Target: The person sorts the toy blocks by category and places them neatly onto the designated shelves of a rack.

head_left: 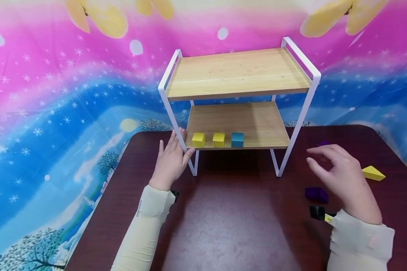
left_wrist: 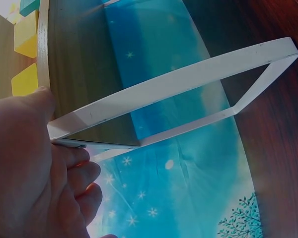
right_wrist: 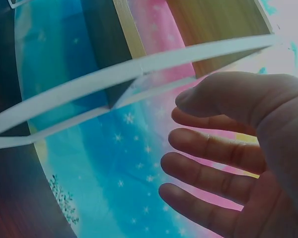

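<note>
A two-tier shelf (head_left: 237, 73) with wooden boards and a white metal frame stands on the dark table. My left hand (head_left: 170, 162) holds its left side at the lower board, thumb at the front of the white leg (left_wrist: 179, 87) and fingers on the outer side. Along the lower board's front edge sit two yellow cubes, a left one (head_left: 198, 140) and a right one (head_left: 218, 140), then a teal cube (head_left: 237, 140). My right hand (head_left: 347, 178) hovers right of the shelf, its fingers (right_wrist: 213, 148) loosely bent, thumb apart from them, with nothing between.
On the table's right side lie a purple block (head_left: 316, 194), a black block (head_left: 317, 212) beside a partly hidden yellow piece, and a yellow angular block (head_left: 374, 173). A small purple piece (head_left: 323, 143) shows beyond my right hand. A patterned cloth (head_left: 71, 94) hangs behind the table.
</note>
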The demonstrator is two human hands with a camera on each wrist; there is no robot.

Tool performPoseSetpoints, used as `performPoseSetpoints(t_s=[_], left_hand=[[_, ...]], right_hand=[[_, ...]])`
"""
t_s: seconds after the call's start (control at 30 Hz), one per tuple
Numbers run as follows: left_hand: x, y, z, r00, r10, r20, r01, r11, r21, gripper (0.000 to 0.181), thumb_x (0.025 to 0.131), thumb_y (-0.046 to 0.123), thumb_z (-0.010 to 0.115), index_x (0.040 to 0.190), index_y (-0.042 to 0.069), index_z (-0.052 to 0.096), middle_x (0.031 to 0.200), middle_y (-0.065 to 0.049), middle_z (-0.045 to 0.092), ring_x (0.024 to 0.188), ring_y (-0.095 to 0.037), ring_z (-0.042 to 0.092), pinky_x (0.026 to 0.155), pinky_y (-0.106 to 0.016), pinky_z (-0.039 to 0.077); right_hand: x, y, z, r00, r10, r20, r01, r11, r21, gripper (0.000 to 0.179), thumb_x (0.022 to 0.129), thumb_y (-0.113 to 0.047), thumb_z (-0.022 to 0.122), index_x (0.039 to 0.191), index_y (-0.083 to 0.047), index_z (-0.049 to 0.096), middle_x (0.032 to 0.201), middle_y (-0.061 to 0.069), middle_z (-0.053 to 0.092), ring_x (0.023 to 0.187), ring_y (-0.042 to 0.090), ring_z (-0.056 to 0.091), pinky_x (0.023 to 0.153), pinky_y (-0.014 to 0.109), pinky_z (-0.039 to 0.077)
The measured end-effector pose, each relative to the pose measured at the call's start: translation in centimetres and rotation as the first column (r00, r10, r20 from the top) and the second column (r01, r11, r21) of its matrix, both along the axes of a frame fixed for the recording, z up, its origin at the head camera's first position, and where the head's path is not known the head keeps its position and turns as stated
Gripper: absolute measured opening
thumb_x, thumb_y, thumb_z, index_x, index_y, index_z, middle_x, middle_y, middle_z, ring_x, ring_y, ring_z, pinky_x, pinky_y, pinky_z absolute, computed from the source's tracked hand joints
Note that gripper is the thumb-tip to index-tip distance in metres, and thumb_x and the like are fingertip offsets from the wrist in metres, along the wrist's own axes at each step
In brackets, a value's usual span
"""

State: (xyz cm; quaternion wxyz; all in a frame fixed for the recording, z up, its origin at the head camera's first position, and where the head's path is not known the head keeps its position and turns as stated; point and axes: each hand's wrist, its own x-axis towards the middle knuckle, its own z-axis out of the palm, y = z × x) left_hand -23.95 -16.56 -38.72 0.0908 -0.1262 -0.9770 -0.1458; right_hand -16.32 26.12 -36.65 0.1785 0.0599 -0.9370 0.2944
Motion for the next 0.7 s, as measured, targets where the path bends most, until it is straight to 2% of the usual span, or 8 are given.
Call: performPoseSetpoints(t_s=[0.17, 0.23, 0.27, 0.3, 0.47, 0.5, 0.7], left_hand=[[0.2, -0.3, 0.2, 1.0, 0.007, -0.006, -0.007, 1.0, 0.001, 0.075, 0.106, 0.051, 0.042, 0.163, 0.012, 0.013, 0.169, -0.004, 0.014, 0.157, -0.022, 0.004, 0.121, -0.061, -0.001], [0.3, -0.4, 0.3, 1.0, 0.007, -0.005, -0.007, 1.0, 0.0, 0.076, 0.106, 0.052, 0.042, 0.163, 0.011, 0.014, 0.169, -0.004, 0.014, 0.157, -0.022, 0.004, 0.121, -0.061, -0.001], [0.4, -0.4, 0.3, 1.0, 0.006, -0.006, -0.006, 1.0, 0.002, 0.075, 0.106, 0.052, 0.042, 0.163, 0.011, 0.014, 0.169, -0.005, 0.015, 0.157, -0.023, 0.005, 0.121, -0.061, 0.0], [0.5, -0.4, 0.3, 1.0, 0.007, -0.008, -0.007, 1.0, 0.001, 0.075, 0.106, 0.052, 0.041, 0.163, 0.01, 0.015, 0.169, -0.004, 0.015, 0.157, -0.024, 0.006, 0.121, -0.062, 0.0], [0.4, -0.2, 0.2, 1.0, 0.01, -0.008, -0.01, 1.0, -0.011, 0.075, 0.106, 0.051, 0.042, 0.163, 0.013, 0.012, 0.168, -0.003, 0.015, 0.157, -0.024, 0.007, 0.121, -0.061, 0.0], [0.4, -0.1, 0.2, 1.0, 0.011, -0.006, -0.011, 1.0, -0.016, 0.075, 0.106, 0.051, 0.041, 0.163, 0.014, 0.01, 0.168, -0.003, 0.015, 0.157, -0.024, 0.007, 0.121, -0.061, -0.001], [0.1, 0.2, 0.1, 1.0, 0.012, 0.006, -0.012, 1.0, -0.011, 0.075, 0.106, 0.051, 0.042, 0.163, 0.017, 0.007, 0.169, -0.002, 0.013, 0.156, -0.021, 0.005, 0.122, -0.059, -0.002]], right_hand=[[-0.1, 0.7, -0.2, 0.999, -0.023, 0.045, 0.024, 1.0, -0.009, 0.034, 0.097, -0.017, 0.068, 0.127, -0.001, 0.066, 0.124, 0.025, 0.059, 0.11, 0.046, 0.054, 0.086, 0.071, 0.046], [-0.1, 1.0, -0.4, 0.998, -0.033, 0.061, 0.033, 0.999, -0.004, 0.035, 0.097, -0.018, 0.069, 0.128, -0.001, 0.066, 0.124, 0.025, 0.059, 0.107, 0.046, 0.056, 0.085, 0.068, 0.048], [-0.1, 1.1, -0.6, 0.997, -0.037, 0.07, 0.038, 0.999, -0.004, 0.036, 0.097, -0.019, 0.069, 0.128, -0.001, 0.066, 0.124, 0.025, 0.059, 0.106, 0.045, 0.057, 0.084, 0.061, 0.052], [-0.1, 1.3, -0.7, 0.996, -0.04, 0.079, 0.04, 0.999, -0.004, 0.037, 0.097, -0.019, 0.069, 0.129, -0.001, 0.065, 0.125, 0.025, 0.058, 0.104, 0.045, 0.058, 0.083, 0.06, 0.052], [-0.1, 2.3, -1.2, 0.988, -0.065, 0.14, 0.067, 0.998, -0.01, 0.042, 0.099, -0.024, 0.067, 0.132, 0.001, 0.062, 0.13, 0.029, 0.055, 0.105, 0.049, 0.058, 0.082, 0.063, 0.052], [-0.1, 2.5, -1.3, 0.986, -0.073, 0.15, 0.075, 0.997, -0.007, 0.042, 0.099, -0.025, 0.067, 0.132, 0.001, 0.062, 0.131, 0.03, 0.054, 0.104, 0.05, 0.057, 0.082, 0.069, 0.048], [-0.4, 3.9, -2.0, 0.975, -0.119, 0.189, 0.119, 0.993, 0.011, 0.043, 0.1, -0.026, 0.066, 0.131, 0.003, 0.061, 0.129, 0.032, 0.051, 0.104, 0.053, 0.058, 0.078, 0.067, 0.052]])
